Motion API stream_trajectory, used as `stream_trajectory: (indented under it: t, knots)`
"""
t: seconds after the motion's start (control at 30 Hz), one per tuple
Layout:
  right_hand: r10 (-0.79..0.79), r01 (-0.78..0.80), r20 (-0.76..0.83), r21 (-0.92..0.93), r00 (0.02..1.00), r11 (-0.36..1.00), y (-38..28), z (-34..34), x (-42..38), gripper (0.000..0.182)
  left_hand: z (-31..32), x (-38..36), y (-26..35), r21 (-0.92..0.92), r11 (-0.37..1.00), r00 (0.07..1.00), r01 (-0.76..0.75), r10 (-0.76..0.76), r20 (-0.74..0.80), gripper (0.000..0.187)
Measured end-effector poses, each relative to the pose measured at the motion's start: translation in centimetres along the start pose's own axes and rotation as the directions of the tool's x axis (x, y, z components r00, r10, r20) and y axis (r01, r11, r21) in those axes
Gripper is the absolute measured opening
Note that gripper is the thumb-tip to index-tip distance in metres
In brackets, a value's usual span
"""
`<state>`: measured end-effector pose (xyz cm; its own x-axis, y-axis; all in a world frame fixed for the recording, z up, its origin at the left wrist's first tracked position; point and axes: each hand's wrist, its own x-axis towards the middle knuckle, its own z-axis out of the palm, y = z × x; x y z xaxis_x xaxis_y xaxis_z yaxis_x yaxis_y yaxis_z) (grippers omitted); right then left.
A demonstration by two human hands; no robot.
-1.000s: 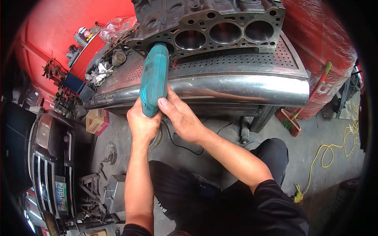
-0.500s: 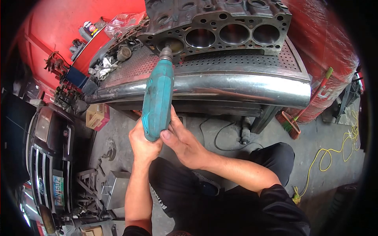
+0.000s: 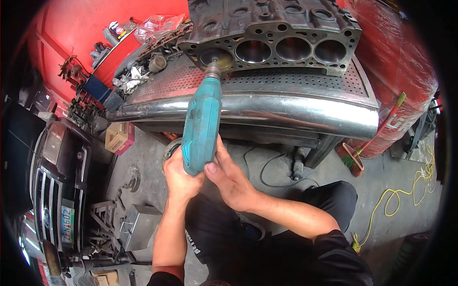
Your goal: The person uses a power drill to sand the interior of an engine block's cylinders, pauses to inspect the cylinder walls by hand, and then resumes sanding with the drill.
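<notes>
Drill [image 3: 202, 128] in teal plastic, long-bodied and rounded, shows dark scuffs and smudges along its housing, with a brighter ribbed patch low on its left side. At its front sits a worn metal chuck [image 3: 213, 71], and a shaft runs from it into the leftmost bore [image 3: 206, 56] of the engine block [image 3: 273, 44]. Something hazy and yellowish shows inside that bore, too blurred to make out. The other three bores are dark, with glossy walls.

From where I stand, the tool slants up and away from the person, over the shiny rounded edge of the perforated metal counter [image 3: 291, 86] that carries the block. The left hand [image 3: 183, 176] is wrapped around the drill's rear end. The right hand [image 3: 231, 183] clasps it from the other side, thumb laid against the casing; most of the fingers are hidden behind the body. Farther left on the counter lies some crumpled pale material [image 3: 131, 80]. A broom [image 3: 352, 159] leans near the counter's right end.
</notes>
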<state>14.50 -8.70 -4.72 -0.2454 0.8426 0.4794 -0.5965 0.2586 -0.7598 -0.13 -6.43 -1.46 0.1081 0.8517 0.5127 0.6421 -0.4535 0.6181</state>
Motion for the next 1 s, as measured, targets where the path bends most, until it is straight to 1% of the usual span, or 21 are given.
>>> stream_trajectory:
  t: [0.13,0.23,0.33,0.53,0.63,0.73,0.83,0.87,0.9,0.93,0.97,1.0]
  knots:
    - [-0.032,0.032,-0.008,-0.003,0.999,0.999,-0.5,-0.6,1.0,0.095,0.8,1.0,-0.5,0.011,1.000,1.000,0.009,-0.009,-0.005,0.034]
    - [-0.037,0.039,-0.039,0.047,0.999,0.998,-0.5,-0.9,1.8,0.092,1.3,1.8,-0.7,0.013,1.000,1.000,0.027,-0.027,-0.002,0.036]
    - [-0.036,0.037,-0.028,0.038,0.999,0.999,-0.8,-1.4,2.3,0.091,1.6,2.5,-0.6,0.027,0.999,1.000,-0.020,0.020,0.012,0.038]
    - [-0.064,0.064,-0.040,-0.001,0.997,0.998,-0.9,-2.2,3.3,0.090,2.4,3.6,-0.6,0.036,0.999,1.000,0.002,-0.002,-0.005,0.039]
    - [-0.097,0.097,-0.069,-0.007,0.993,0.995,-0.9,-2.5,3.9,0.090,2.7,4.4,-0.3,0.025,0.999,1.000,-0.021,0.021,-0.012,0.037]
    - [-0.096,0.094,-0.090,-0.028,0.991,0.995,-0.5,-3.1,4.4,0.088,3.1,5.4,-0.4,0.012,1.000,1.000,-0.009,0.009,-0.008,0.035]
    - [-0.133,0.130,-0.073,-0.049,0.988,0.990,-0.3,-4.0,5.6,0.086,3.6,6.4,-0.5,-0.002,0.997,0.995,-0.080,0.080,-0.067,0.031]
    - [-0.141,0.136,-0.069,-0.071,0.988,0.988,-0.3,-4.2,5.8,0.082,3.7,6.7,-0.5,0.015,0.998,0.996,-0.063,0.064,-0.055,0.030]
    - [-0.149,0.135,-0.092,-0.141,0.985,0.981,-0.3,-4.4,6.0,0.080,3.7,7.0,-0.5,0.030,0.999,0.998,-0.038,0.040,-0.043,0.029]
    - [-0.124,0.112,-0.104,-0.114,0.987,0.987,-0.4,-4.5,6.1,0.080,3.7,7.2,-0.6,0.046,0.999,0.999,-0.011,0.012,-0.031,0.028]
    - [-0.100,0.090,-0.112,-0.087,0.989,0.992,-0.2,-4.6,6.2,0.080,4.1,7.3,-0.7,0.034,0.999,0.998,-0.028,0.030,-0.058,0.026]
    - [-0.067,0.070,-0.124,0.018,0.990,0.997,0.4,-4.8,6.4,0.079,4.2,7.4,-1.2,0.064,0.997,0.998,-0.038,0.042,-0.054,0.026]
